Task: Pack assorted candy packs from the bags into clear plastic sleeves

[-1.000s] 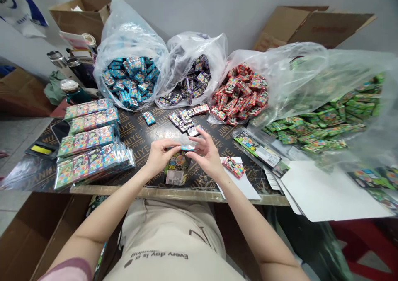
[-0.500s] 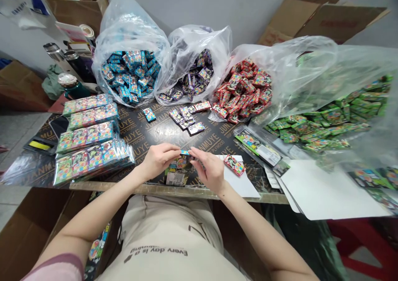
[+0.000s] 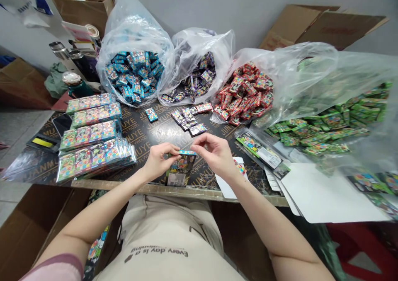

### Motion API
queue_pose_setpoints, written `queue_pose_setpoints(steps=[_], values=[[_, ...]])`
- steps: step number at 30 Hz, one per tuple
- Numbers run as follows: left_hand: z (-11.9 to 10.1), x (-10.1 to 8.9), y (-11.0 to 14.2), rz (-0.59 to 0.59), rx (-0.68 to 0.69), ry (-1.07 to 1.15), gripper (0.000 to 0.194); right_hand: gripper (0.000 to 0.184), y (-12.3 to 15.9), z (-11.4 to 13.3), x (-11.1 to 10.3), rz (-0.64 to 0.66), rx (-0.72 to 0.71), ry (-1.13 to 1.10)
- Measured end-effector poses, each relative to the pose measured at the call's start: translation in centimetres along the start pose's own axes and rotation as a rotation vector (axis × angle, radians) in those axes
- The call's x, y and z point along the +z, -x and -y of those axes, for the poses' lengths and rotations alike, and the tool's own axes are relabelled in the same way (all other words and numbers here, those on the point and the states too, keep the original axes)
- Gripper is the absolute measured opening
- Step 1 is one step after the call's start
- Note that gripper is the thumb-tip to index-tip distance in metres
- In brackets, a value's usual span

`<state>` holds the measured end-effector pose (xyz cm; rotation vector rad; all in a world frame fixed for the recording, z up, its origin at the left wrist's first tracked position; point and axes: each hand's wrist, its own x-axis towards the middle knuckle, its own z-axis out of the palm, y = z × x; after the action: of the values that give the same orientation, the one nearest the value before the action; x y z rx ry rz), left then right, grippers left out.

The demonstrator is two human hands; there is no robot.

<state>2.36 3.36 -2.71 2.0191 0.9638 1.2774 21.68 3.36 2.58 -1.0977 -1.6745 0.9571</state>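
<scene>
My right hand (image 3: 219, 156) and wrist partly hide a small red printed packet (image 3: 240, 167) on a white paper sheet (image 3: 228, 186), and the clear plastic bag (image 3: 357, 73) of green packets (image 3: 326, 125) is cut off at the right edge. Behind the black, gold-lettered tabletop (image 3: 137, 125) rises a grey wall (image 3: 199, 5). Near its front edge, my left hand (image 3: 160, 161) pinches the top left corner of a dark, printed flat pack (image 3: 182, 171) with a blue top edge (whether my right fingertips grip it, I cannot tell).
</scene>
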Motion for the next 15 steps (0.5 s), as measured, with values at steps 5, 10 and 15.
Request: queue_pose_setpoints(steps=[5, 10, 15], values=[[-0.2, -0.1, -0.2, 0.004, -0.113, 0.042, 0.008, 0.032, -0.3, -0.5, 0.8, 0.121, 0.077, -0.004], [-0.3, -0.1, -0.3, 0.023, -0.165, 0.043, 0.008, 0.045, -0.5, -0.9, 1.2, 0.156, 0.047, 0.047], [-0.6, 0.3, -0.2, -0.039, -0.132, 0.005, 0.007, 0.048, -0.1, -1.8, 2.0, 0.129, 0.067, 0.050]])
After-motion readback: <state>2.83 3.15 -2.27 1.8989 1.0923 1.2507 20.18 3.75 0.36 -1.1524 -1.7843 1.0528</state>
